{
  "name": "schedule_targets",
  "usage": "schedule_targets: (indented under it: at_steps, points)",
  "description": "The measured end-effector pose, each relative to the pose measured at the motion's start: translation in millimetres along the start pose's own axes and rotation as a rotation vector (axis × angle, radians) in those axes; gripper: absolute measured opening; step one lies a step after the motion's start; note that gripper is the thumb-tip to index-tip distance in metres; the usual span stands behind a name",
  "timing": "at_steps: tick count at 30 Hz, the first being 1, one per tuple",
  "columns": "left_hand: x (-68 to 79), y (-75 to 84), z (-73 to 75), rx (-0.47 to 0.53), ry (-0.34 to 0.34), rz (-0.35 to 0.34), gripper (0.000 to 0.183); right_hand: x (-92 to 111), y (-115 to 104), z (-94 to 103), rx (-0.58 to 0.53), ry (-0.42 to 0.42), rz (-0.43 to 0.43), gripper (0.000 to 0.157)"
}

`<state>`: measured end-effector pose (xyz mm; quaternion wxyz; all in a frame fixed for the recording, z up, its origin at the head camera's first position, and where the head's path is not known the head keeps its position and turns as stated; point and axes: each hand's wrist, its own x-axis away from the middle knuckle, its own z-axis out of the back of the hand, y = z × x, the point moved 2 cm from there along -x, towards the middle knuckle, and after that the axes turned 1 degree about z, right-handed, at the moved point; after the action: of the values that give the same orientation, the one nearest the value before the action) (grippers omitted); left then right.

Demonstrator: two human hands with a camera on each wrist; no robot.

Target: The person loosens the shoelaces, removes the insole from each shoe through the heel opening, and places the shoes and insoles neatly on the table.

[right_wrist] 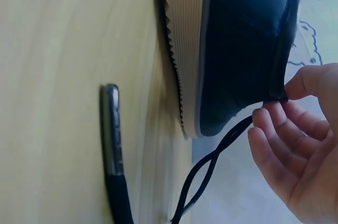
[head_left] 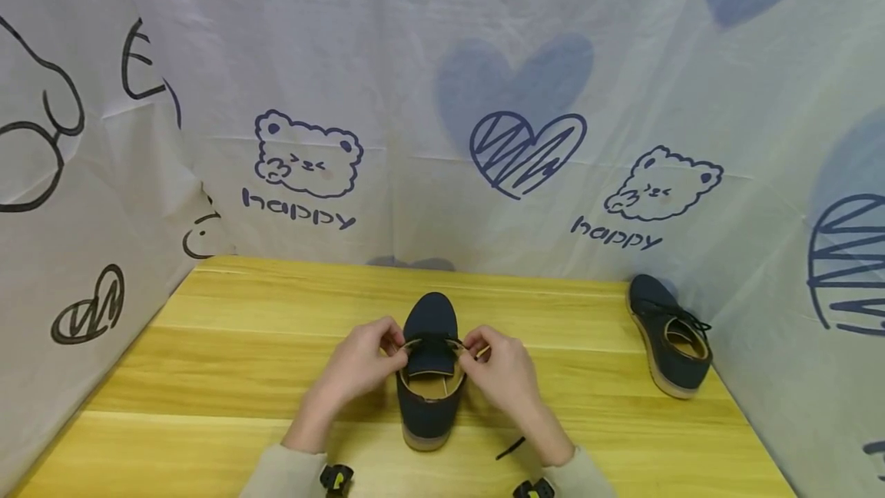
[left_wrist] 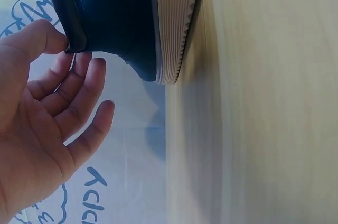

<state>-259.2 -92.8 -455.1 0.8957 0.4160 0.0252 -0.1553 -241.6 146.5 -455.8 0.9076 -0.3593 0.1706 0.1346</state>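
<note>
A dark navy lace-up shoe (head_left: 426, 412) sits mid-table in the head view, toe pointing away from me. My left hand (head_left: 362, 363) pinches the edge of its left eyelet flap between thumb and fingers. On the other side, my right hand (head_left: 503, 369) pinches the right flap's edge, and both flaps are spread outward around the tongue (head_left: 431, 360). In the left wrist view, the thumb and fingertips meet at the shoe's collar (left_wrist: 74, 23). A black lace (right_wrist: 208, 160) hangs beside the right hand, and its tip (right_wrist: 112, 129) lies nearer the camera.
A matching shoe (head_left: 674, 356), its laces in place, stands at the right edge of the wooden table (head_left: 242, 336). White fabric (head_left: 415, 98) printed with hearts and bears hangs behind and along both sides. A loose lace end (head_left: 510, 449) rests near my right wrist.
</note>
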Motion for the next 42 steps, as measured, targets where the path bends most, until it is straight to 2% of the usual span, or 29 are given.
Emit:
schedule_targets:
  at_steps: [5, 10, 18, 24, 34, 42]
  points:
    - [0.6, -2.6, 3.9, 0.005, 0.021, 0.027, 0.013, -3, 9, 3.0, -0.106, -0.043, -0.067, 0.008]
    - [0.4, -4.6, 7.8, 0.007, 0.013, 0.044, 0.012, -5, 16, 5.8, -0.204, -0.067, -0.127, 0.008]
    - [0.5, -10.2, 14.9, 0.03, 0.019, 0.058, 0.009, -7, 23, 5.4, -0.271, -0.08, -0.203, 0.01]
    - [0.3, -9.9, 14.6, 0.045, 0.006, 0.06, 0.01, -7, 24, 4.4, -0.283, -0.073, -0.207, 0.009]
    - [0.0, -5.5, 10.6, 0.035, -0.029, 0.064, 0.015, -4, 16, 4.2, -0.232, -0.058, -0.144, 0.009]
    - [0.4, -1.8, 5.2, 0.042, -0.043, 0.05, 0.014, -3, 7, 1.2, -0.226, -0.06, -0.128, 0.009]
